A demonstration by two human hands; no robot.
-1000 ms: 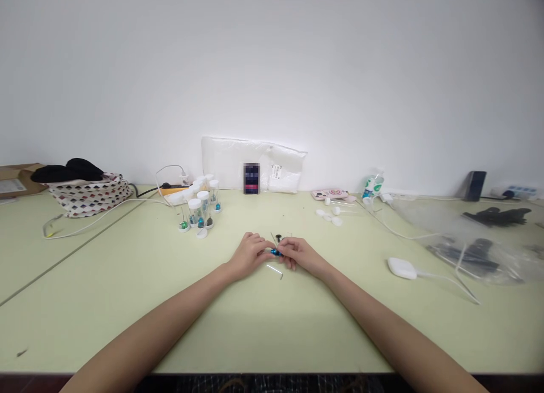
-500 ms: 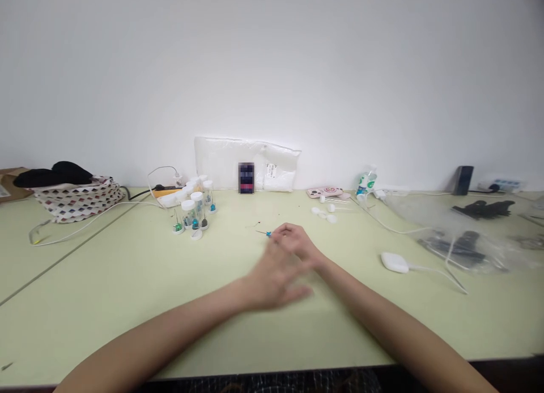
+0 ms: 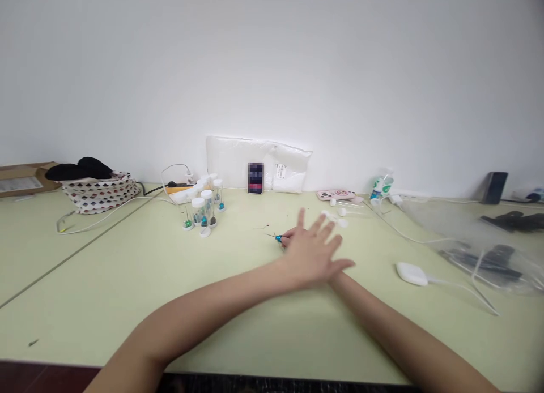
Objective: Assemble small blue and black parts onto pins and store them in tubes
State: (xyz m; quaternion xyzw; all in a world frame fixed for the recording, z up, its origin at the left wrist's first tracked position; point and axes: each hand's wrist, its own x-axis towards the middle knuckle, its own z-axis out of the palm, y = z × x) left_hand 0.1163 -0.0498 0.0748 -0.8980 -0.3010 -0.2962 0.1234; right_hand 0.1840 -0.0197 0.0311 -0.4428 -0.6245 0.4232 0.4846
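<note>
My left hand [image 3: 312,254] reaches across to the right with its fingers spread and nothing in it. It passes over my right hand [image 3: 289,235] and hides most of it. Pinched in the right fingertips is a small blue object [image 3: 278,238] with a thin pin or wire pointing left. Past the left fingers lie white round caps [image 3: 341,223] and a clear tube with a white cap [image 3: 332,203]. A thin wire with a small red end [image 3: 267,225] rests on the table, just beyond the blue object.
Several clear tubes with white caps [image 3: 198,203] stand at the left. Near the wall are a phone [image 3: 255,178], a pink phone case [image 3: 335,195] and a bottle [image 3: 381,186]. A white charger [image 3: 411,273] with its cable and plastic bags lie at the right.
My left hand has moved right and forward over my right hand, its fingers now spread wide. The view has turned slightly left, so the tabletop things appear further right.
</note>
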